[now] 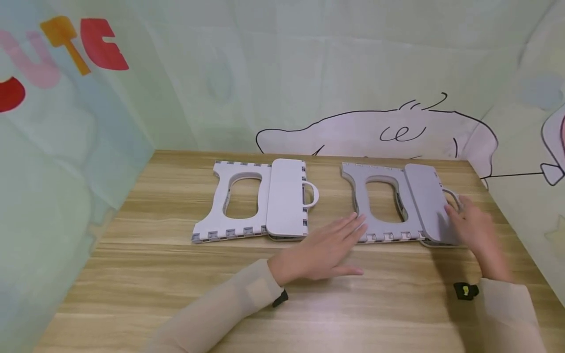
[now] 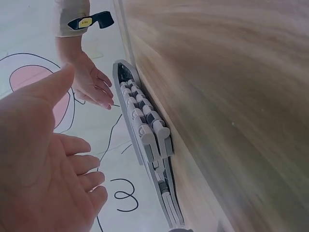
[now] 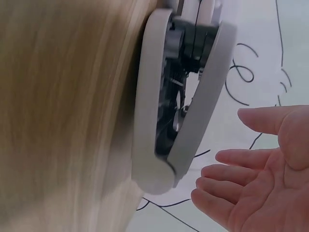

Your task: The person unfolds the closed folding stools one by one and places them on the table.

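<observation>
- Stool [image 1: 421,203] at right: probably light, stiff plastic; best lifted by its right-end handle [image 1: 453,194].
- Left hand [image 1: 324,249], right hand [image 1: 475,226]: thumbs apart from fingers, gripping nothing.

From my remote post, I looked down through the head camera at a light-brown wooden table [image 1: 145,284], its streaked grain running mostly from side to side across the top. Two folded stools lay flat on it, side by side toward the far edge, apart from each other with wood showing between them. The left stool [image 1: 288,198] looked white to me and the right stool [image 1: 424,201] slightly greyer, and each had its loop handle [image 1: 316,195] on its right side.
</observation>
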`<move>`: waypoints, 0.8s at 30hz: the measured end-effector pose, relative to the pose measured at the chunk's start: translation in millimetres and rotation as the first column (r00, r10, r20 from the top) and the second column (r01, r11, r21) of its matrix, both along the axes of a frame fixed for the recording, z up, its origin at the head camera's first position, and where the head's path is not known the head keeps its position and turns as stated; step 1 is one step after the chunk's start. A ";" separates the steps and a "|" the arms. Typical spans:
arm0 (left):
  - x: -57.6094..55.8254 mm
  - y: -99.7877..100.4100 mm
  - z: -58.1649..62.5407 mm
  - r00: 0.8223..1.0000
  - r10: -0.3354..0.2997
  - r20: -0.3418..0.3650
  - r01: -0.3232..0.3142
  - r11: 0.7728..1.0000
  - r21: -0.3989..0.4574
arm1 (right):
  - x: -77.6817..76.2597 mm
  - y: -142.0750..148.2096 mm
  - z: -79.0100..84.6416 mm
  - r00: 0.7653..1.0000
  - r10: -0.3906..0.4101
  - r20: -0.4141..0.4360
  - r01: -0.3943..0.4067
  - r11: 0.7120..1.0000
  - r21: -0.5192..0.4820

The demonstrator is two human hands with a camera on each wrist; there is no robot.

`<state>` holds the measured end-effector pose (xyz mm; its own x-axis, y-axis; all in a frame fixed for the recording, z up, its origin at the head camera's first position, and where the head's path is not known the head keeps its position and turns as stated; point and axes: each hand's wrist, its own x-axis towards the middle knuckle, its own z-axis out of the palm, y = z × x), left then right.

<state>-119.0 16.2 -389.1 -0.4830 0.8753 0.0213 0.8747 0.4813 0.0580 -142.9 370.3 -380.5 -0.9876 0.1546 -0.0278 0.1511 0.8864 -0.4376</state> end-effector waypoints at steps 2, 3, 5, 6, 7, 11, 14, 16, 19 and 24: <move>-1.4 1.8 -0.7 1.000 0.003 0.009 -0.003 1.000 0.004 | -1.8 4.2 -0.2 1.000 -0.008 0.020 0.008 1.000 -0.003; -2.1 2.8 -1.1 1.000 0.003 0.010 -0.003 1.000 0.004 | -2.8 6.1 -0.5 1.000 -0.010 0.029 0.010 1.000 -0.006; -3.5 4.7 -1.5 1.000 0.005 0.009 -0.005 1.000 -0.001 | -5.0 9.4 -1.6 0.999 -0.007 0.031 0.007 1.000 -0.005; -4.4 5.8 -1.9 1.000 0.006 0.009 -0.006 1.000 -0.002 | -6.1 10.6 -2.1 0.999 -0.006 0.032 0.006 1.000 -0.003; -5.2 6.9 -2.5 1.000 0.006 0.007 -0.006 1.000 -0.004 | -7.4 11.6 -2.8 0.999 -0.007 0.032 0.007 1.000 -0.002; -8.2 11.3 -5.2 1.000 0.003 0.019 -0.003 1.000 -0.006 | -12.5 14.8 -4.7 0.998 -0.029 0.047 0.030 1.000 -0.010; -10.2 14.7 -7.3 0.999 -0.001 0.035 0.001 1.000 -0.002 | -15.9 17.1 -5.1 0.996 -0.057 0.073 0.059 0.998 -0.024; -11.2 17.2 -8.3 0.999 0.000 0.043 0.000 1.000 -0.007 | -18.0 19.6 -5.5 0.996 -0.057 0.069 0.058 0.998 -0.023; -12.5 20.6 -9.7 0.998 0.008 0.058 -0.007 1.000 -0.017 | -21.9 23.4 -6.6 0.998 -0.039 0.045 0.040 0.999 -0.014; -15.1 26.5 -12.9 0.998 0.018 0.067 -0.016 0.999 -0.033 | -28.4 28.1 -7.7 1.000 0.002 0.014 -0.002 1.000 0.012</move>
